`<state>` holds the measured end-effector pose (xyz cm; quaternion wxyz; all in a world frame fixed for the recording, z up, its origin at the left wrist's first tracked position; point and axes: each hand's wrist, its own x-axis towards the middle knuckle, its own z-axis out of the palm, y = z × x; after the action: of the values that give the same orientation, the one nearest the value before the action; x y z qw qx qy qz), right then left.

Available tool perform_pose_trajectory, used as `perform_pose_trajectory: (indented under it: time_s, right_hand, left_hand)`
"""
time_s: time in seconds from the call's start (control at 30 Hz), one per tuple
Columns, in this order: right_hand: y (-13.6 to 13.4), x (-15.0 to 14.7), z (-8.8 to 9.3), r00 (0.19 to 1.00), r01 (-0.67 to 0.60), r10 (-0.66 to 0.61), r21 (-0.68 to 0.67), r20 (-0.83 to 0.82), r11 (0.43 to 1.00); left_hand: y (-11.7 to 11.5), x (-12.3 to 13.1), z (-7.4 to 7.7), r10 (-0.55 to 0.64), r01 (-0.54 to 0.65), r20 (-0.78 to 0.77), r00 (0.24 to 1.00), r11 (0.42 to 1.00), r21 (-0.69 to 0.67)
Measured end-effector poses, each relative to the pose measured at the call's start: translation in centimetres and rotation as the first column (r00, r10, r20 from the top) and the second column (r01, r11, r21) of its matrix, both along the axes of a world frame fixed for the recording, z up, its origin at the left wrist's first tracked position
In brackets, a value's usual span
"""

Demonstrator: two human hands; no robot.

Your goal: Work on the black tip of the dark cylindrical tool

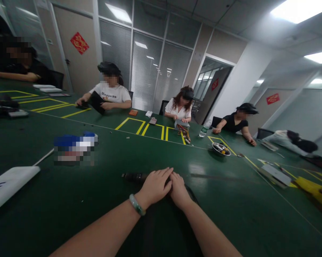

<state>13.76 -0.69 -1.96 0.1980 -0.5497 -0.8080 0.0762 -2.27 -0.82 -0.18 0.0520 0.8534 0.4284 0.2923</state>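
A dark, rod-shaped tool (pixel 134 177) with a small metal tip lies on the green table in front of me, its tip pointing left. Palm down, my left hand (pixel 156 186) rests over the tool's right part, fingers stretched out flat; a green bangle (pixel 137 205) circles the wrist. My right hand (pixel 179 190) lies against the left one, their fingertips meeting, its fingers laid forward. The rest of the tool is hidden beneath my hands. A black cable (pixel 193 195) curves out beside my right wrist.
To the left, a white power strip (pixel 12 187) lies near a blurred blue-and-white item (pixel 75 147). Across the green table (pixel 102 214), several people sit working. A metal bowl (pixel 221 150) of parts, a water bottle (pixel 205 128) and a yellow tool (pixel 314 192) stand farther right.
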Motion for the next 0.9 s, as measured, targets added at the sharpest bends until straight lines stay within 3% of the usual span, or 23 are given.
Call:
perform_pose_trajectory:
  time_s: [0.13,0.27,0.37,0.47,0.57,0.73,0.9]
  right_hand:
    - [-0.2,2.0,0.6,0.999,-0.042,0.04,-0.051,-0.031,0.998]
    - [-0.9,6.9,2.6,0.983,0.149,-0.123,-0.206,0.134,0.967]
    - [-1.6,9.9,4.0,0.944,0.297,-0.234,-0.288,0.233,0.91]
    - [-2.3,11.5,4.8,0.931,0.352,-0.272,-0.397,0.245,0.847]
    - [-3.0,11.8,5.3,0.952,0.305,-0.24,-0.51,0.19,0.804]
    - [-3.7,10.4,5.6,0.971,0.204,-0.122,-0.445,0.205,0.872]
    - [-3.9,8.7,5.4,0.922,0.303,-0.176,-0.36,0.345,0.882]
  left_hand:
    - [-0.1,-0.1,0.2,0.035,-0.035,-0.035,0.999,0.999,-0.006]
    - [-0.1,0.1,0.2,0.025,-0.025,-0.044,0.999,1.0,-0.005]
    - [0.1,0.2,-0.2,-0.009,0.009,-0.046,0.999,1.0,-0.015]
    - [0.3,0.3,-0.4,-0.064,0.063,-0.06,0.996,0.998,-0.013]
    - [0.2,0.4,-0.4,-0.097,0.095,-0.071,0.993,0.995,-0.024]
    - [0.1,0.7,-0.3,-0.098,0.095,-0.076,0.992,0.995,-0.043]
    - [0.0,1.0,-0.3,-0.093,0.091,-0.078,0.993,0.995,-0.037]
